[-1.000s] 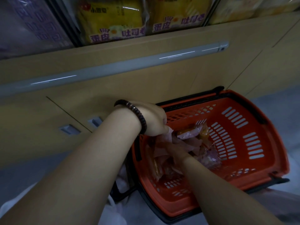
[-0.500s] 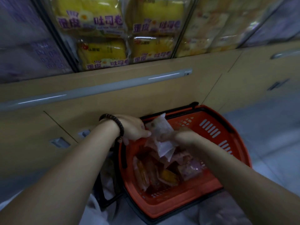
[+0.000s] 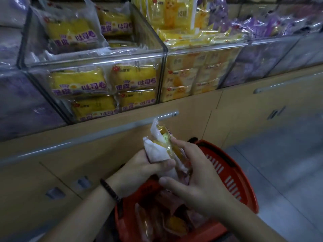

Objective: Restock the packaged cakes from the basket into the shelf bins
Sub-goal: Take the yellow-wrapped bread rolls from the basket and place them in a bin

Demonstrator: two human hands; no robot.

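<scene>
Both my hands hold a small bunch of packaged cakes [image 3: 161, 145], white and yellow wrappers, lifted above the orange basket [image 3: 232, 173]. My left hand [image 3: 145, 166] grips the bunch from the left, thumb across the white wrapper. My right hand [image 3: 194, 177] holds its right side, index finger stretched along the packs. More packaged cakes [image 3: 167, 222] lie in the basket below. Clear shelf bins stand above: the near one [image 3: 97, 67] holds yellow cake packs, and the bin to its right [image 3: 201, 49] holds paler yellow packs.
Tan cabinet doors [image 3: 192, 123] with a long silver handle [image 3: 164, 117] run below the bins. Bins of purple packs [image 3: 262, 27] sit at far right and far left. Grey floor [image 3: 288, 163] lies right of the basket.
Both hands rose out of the basket with the bunch of cakes. My view tilted up, so the shelf bins now fill the upper part.
</scene>
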